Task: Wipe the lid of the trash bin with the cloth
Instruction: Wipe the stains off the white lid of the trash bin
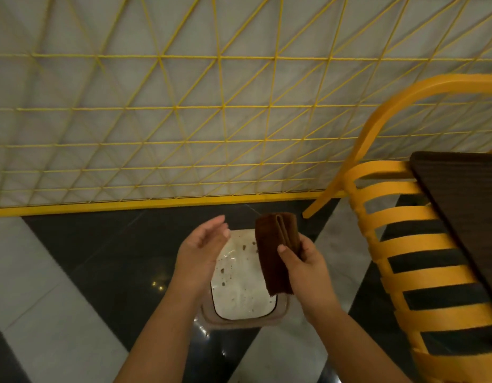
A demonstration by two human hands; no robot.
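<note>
A small trash bin stands on the floor below me, its white lid [240,286] speckled with brown spots. Above the lid's right side I hold a folded brown cloth [275,252], upright, pinched by the thumb and fingers of my right hand [303,269]. The cloth hangs clear of the lid and hides part of its right edge. My left hand [200,247] hovers over the lid's left side, palm turned inward, fingers apart and holding nothing.
A yellow slatted chair [421,244] stands close on the right, with a dark brown table edge [466,205] over it. A yellow wire grid [184,120] backs onto a pale wall ahead. The floor is glossy black and white tile [106,258].
</note>
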